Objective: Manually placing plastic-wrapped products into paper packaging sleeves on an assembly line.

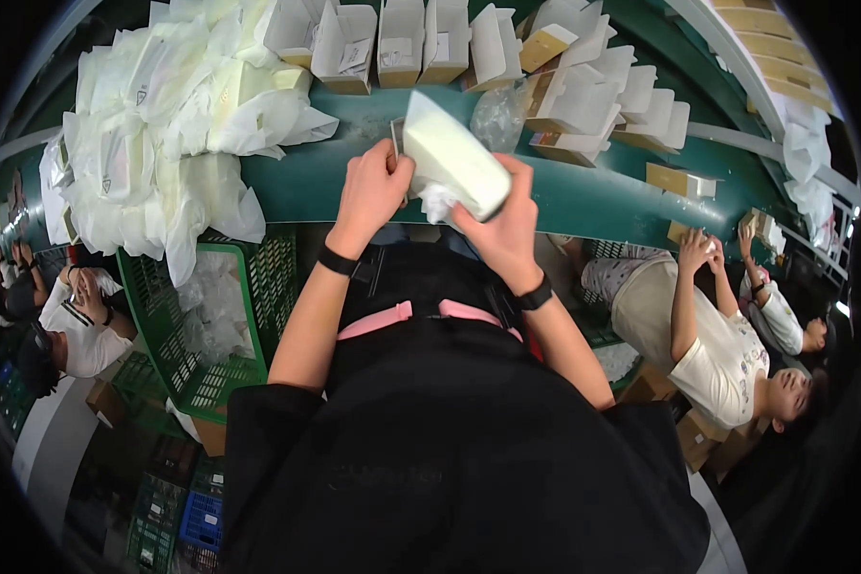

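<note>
head view, looking down over a black top at a green conveyor belt (603, 196). both hands meet just above the belt's near edge on a pale rectangular box (452, 158), tilted, one end up toward the belt, lower end down at the fingers. right hand (500, 222) is closed around the box's lower right side, thumb on the face, gripping it. left hand (371, 191) is curled at the box's left edge, fingers pinched on what looks like a flap or thin insert beside it; can't tell exactly which, it's half hidden. crumpled white wrapping (437, 203) pokes out under the box between the hands. to the left, a heap of white plastic bags (153, 124) lies on the belt, some hanging over the edge above a green basket (191, 368) with clear bags in it. open white cartons (392, 43) stand in a row at the far side, more stacked at right. other people sit at both sides, hands raised, well apart from this work. judgement: step in hand looks like closing or filling the box; best done by keeping the right grip firm on the body without crushing the walls, letting the left fingers work the flap square to the edge, and tucking the loose wrapping in so it doesn't jam the closure.
</note>
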`<state>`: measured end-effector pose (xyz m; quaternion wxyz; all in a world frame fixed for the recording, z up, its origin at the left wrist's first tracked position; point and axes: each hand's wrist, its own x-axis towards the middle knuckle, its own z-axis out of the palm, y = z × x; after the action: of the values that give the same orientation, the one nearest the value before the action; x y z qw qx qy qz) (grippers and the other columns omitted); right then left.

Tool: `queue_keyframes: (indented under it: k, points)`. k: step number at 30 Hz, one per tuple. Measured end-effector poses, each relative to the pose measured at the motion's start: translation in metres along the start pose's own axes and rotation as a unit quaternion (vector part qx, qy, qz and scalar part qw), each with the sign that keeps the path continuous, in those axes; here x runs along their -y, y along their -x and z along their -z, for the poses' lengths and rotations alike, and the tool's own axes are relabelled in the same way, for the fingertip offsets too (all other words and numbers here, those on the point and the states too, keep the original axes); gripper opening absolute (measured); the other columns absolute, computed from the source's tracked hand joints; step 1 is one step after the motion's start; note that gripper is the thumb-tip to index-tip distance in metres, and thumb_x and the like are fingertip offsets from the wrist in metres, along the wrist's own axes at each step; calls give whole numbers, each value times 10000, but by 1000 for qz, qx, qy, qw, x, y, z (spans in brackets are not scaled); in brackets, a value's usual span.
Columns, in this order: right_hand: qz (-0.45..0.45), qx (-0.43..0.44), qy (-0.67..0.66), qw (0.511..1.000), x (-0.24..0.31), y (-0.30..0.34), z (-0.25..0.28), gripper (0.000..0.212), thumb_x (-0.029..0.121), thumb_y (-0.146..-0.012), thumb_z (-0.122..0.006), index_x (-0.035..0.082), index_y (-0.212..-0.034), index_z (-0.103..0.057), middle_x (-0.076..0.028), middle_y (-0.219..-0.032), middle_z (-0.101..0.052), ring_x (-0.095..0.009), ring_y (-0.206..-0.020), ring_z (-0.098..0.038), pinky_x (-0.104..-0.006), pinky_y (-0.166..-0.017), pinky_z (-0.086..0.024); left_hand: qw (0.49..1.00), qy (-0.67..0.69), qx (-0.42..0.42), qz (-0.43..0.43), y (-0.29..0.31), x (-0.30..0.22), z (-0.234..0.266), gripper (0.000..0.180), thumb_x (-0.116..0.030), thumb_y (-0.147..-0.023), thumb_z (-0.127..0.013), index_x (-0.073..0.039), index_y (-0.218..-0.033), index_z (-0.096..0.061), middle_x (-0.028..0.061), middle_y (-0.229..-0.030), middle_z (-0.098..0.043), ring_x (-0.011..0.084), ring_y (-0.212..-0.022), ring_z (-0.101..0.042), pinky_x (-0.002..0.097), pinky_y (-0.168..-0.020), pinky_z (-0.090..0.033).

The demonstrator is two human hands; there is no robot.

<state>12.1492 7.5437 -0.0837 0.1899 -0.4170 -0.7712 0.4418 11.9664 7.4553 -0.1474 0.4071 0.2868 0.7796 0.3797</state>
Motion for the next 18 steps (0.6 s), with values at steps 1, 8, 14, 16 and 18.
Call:
queue_keyframes:
  k: [1,8,14,16,18]
  points:
    - [3,-8,0,1000,2,0,1,680,160,-768,-813,0,-1313,-439,-236,-1088,-682,-322,-1004,-711,-388,-858,-557,1000,26,5,-10,-2,-1,-1,263,-224,-931,-605,27,-872,-550,176,-635,-639,331,-535,-675,422,-530,-519]
    - [-85,162,203,962,10,-44,3,707,347,-746,-812,-24,-1229,-454,-311,-941,-699,-506,-917,-674,-525,-803,-559,989,133,68,-1,-9,2,-13,273,-173,-995,-526,50,-1133,-603,127,-779,-691,200,-540,-672,331,-459,-530]
    - [-81,156,281,943,6,-81,-16,713,427,-775,-747,-57,-1200,-443,-312,-939,-706,-491,-909,-688,-530,-813,-559,976,192,103,-3,15,-8,-31,310,-201,-1053,-473,49,-1213,-565,132,-812,-699,202,-585,-697,315,-472,-557]
    - [-80,178,300,934,3,-89,-34,782,490,-783,-729,-66,-1239,-422,-311,-1010,-701,-469,-958,-694,-519,-845,-562,968,226,105,14,6,0,-28,306,-198,-1047,-482,50,-1211,-554,128,-794,-695,203,-593,-704,322,-486,-568]
    - [-60,183,321,927,-5,-77,-43,797,507,-784,-726,-63,-1249,-419,-305,-1052,-692,-458,-982,-694,-514,-859,-561,966,241,90,7,18,7,-28,304,-197,-1043,-487,51,-1209,-548,125,-784,-693,203,-597,-708,325,-493,-573]
